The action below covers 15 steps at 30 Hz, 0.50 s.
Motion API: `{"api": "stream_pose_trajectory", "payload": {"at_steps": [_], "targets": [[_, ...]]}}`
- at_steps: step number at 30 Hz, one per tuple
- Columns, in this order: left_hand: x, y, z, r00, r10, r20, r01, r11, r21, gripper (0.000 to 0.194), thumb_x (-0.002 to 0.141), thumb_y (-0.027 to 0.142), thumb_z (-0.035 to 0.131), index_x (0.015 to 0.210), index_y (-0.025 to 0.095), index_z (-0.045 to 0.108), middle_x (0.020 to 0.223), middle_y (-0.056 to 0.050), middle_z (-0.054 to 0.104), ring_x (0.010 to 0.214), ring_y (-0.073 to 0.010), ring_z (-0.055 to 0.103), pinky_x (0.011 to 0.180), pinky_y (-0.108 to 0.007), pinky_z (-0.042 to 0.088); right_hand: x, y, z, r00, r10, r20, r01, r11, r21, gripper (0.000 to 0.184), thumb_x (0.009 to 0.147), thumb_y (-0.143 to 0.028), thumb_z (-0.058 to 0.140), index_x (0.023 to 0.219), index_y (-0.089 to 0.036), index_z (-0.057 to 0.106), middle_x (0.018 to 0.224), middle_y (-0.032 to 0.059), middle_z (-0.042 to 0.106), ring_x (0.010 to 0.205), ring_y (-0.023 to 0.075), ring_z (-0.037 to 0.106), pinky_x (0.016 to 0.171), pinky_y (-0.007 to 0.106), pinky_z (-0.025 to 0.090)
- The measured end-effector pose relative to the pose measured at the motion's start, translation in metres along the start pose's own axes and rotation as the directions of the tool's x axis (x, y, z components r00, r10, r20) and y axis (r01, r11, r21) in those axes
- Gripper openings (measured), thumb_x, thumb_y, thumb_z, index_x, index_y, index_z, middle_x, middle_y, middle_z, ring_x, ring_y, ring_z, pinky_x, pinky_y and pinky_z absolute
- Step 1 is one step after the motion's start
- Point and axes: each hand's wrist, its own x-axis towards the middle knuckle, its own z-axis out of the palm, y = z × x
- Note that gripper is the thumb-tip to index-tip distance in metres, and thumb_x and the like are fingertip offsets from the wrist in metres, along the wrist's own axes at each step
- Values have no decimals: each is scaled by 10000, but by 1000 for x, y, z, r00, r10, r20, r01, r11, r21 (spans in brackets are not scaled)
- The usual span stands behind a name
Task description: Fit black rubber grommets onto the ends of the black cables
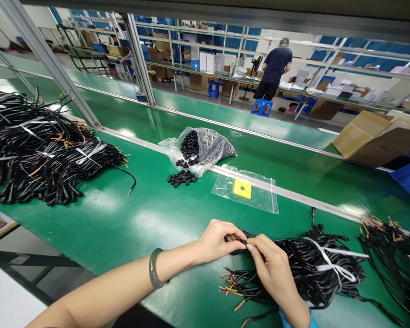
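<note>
My left hand (pixel 217 240) and my right hand (pixel 272 265) meet fingertip to fingertip at the front of the green bench. Both are closed in a pinch on the end of a black cable (pixel 243 242), where a bit of yellow wire shows at the left fingers. Any small part between the fingertips is hidden. Beneath and beside my right hand lies a bundle of black cables (pixel 314 269), tied with a white strap (pixel 328 260). Red, yellow and black stripped wire ends (pixel 233 286) stick out to its left.
A clear bag of small black parts (pixel 210 148) lies tipped over, some spilled as a loose pile (pixel 182 178). Nearby is a zip bag (pixel 259 198) with a yellow piece (pixel 242 188). Cable heaps (pixel 44 150) flank the bench; a cardboard box (pixel 372 136) stands right. A person (pixel 276 68) stands beyond.
</note>
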Motion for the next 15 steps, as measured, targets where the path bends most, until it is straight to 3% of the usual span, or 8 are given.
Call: {"api": "stream_pose_trajectory", "payload": {"at_steps": [3, 5, 8, 9, 11, 13, 15], "targets": [[5, -1, -14, 998, 64, 16, -64, 998, -24, 410, 703, 344, 781, 1050, 151, 680, 905, -48, 674, 757, -132, 621, 693, -192, 498, 2, -1, 0, 998, -2, -61, 2, 1000, -2, 173, 956, -207, 454, 908, -163, 614, 806, 34, 575, 747, 111, 566, 664, 194, 446], [9, -4, -34, 994, 102, -47, -100, 993, 58, 549, 649, 388, 819, 1110, 158, 631, 958, -49, 650, 811, -145, 602, 721, -213, 499, 2, -2, 0, 996, -3, -94, 3, 1000, -7, 147, 948, -203, 472, 910, -162, 607, 819, 36, 581, 762, 115, 571, 672, 196, 449], [13, -12, -76, 949, 102, -298, 27, 916, 400, 298, 822, 371, 670, 1030, 162, 622, 935, -54, 615, 813, -157, 575, 720, -251, 490, 2, -3, 0, 992, -7, -124, 5, 1000, -18, 127, 938, -206, 492, 908, -162, 607, 838, 39, 591, 780, 120, 579, 685, 203, 455], [14, -14, -90, 927, 108, -358, 119, 823, 555, 218, 867, 318, 612, 1019, 162, 620, 958, -65, 604, 848, -176, 569, 761, -282, 486, 1, -3, 0, 991, -9, -130, 6, 1000, -24, 123, 936, -205, 496, 906, -162, 608, 842, 38, 593, 784, 119, 581, 690, 204, 456], [14, -19, -114, 894, 66, -443, 337, 552, 763, 190, 876, 208, 564, 1048, 154, 622, 1047, -107, 571, 974, -248, 533, 827, -350, 473, 1, -3, 1, 991, -15, -130, 10, 999, -39, 118, 937, -202, 498, 915, -165, 608, 855, 36, 595, 796, 118, 580, 704, 206, 457], [13, -22, -129, 878, -11, -478, 455, 324, 829, 238, 864, 158, 545, 1089, 142, 620, 1094, -137, 548, 1019, -297, 499, 834, -383, 467, -1, -1, 3, 993, -27, -118, 20, 998, -59, 116, 941, -198, 493, 940, -168, 605, 873, 38, 593, 818, 120, 576, 726, 212, 457], [13, -22, -135, 874, -74, -481, 485, 217, 847, 248, 871, 152, 522, 1099, 142, 618, 1092, -142, 547, 1000, -304, 501, 809, -379, 470, -2, 2, 6, 994, -37, -106, 28, 996, -86, 116, 944, -197, 491, 963, -172, 602, 897, 39, 589, 845, 124, 571, 754, 221, 456]]}}
